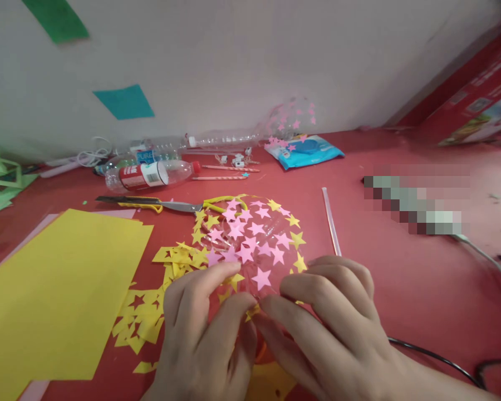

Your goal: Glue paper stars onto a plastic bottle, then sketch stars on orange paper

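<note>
A clear, rounded plastic piece (271, 234) covered with pink and yellow paper stars lies at the middle of the red table. Its near edge is between my two hands. My left hand (215, 317) has bent fingers, its fingertips against the near left part of the piece beside a small yellow star (250, 315). From the right, my right hand (325, 312) curls over the near edge, thumb and forefinger meeting my left fingertips. What is pinched between the fingers is too small to make out. Something orange shows partly beneath the hands.
Yellow sheets (67, 284) and star-cut scraps (144, 317) lie left. Behind are scissors (179, 206), a cutter (142, 201), a bottle with a red cap (150, 174), a blue wipes packet (304, 151) and another star-covered bottle (292, 120). A clear strip (330, 220) and a black cable are right.
</note>
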Demonstrator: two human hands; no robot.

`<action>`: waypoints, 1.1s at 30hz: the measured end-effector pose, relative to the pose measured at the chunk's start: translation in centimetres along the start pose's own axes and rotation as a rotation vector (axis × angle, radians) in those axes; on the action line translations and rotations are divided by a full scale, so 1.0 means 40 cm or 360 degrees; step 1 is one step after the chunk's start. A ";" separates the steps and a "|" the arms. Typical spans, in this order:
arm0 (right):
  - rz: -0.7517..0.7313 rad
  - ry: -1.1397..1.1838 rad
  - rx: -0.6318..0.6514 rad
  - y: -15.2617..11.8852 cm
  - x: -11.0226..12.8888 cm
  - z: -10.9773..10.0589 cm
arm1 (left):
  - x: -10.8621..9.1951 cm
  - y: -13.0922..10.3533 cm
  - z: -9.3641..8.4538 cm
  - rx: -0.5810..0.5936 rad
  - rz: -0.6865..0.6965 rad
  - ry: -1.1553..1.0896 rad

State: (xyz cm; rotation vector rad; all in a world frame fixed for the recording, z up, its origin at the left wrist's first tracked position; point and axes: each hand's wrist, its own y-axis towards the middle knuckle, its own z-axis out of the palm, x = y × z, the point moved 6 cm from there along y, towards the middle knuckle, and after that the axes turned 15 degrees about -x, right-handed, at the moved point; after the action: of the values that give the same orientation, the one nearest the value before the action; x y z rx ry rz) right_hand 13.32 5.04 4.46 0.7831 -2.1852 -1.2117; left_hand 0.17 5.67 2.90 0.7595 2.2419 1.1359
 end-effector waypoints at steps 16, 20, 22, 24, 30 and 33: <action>-0.0073 -0.0060 -0.0008 0.011 0.016 -0.016 | 0.011 0.005 -0.003 -0.0040 -0.0027 0.0087; -0.0098 -0.0078 -0.0014 0.007 0.020 -0.015 | 0.018 0.003 -0.003 -0.0001 -0.0060 0.0105; -0.0106 -0.0071 -0.0028 0.001 0.021 -0.012 | 0.020 0.003 -0.002 0.0007 -0.0090 0.0097; -0.0120 -0.0063 -0.0039 -0.003 0.021 -0.009 | 0.020 0.003 -0.001 0.0012 -0.0098 0.0085; -0.0192 -0.0066 0.0024 -0.009 0.025 -0.002 | 0.014 0.005 0.001 -0.0007 -0.0122 0.0045; -0.0192 -0.0066 0.0021 -0.010 0.022 -0.001 | 0.014 0.005 0.003 -0.0015 -0.0146 0.0029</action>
State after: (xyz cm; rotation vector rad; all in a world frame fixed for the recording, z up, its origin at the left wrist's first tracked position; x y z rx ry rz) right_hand 12.83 4.24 4.25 0.9145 -2.2085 -1.2840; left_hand -0.11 6.20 2.90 0.6382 2.2607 1.1129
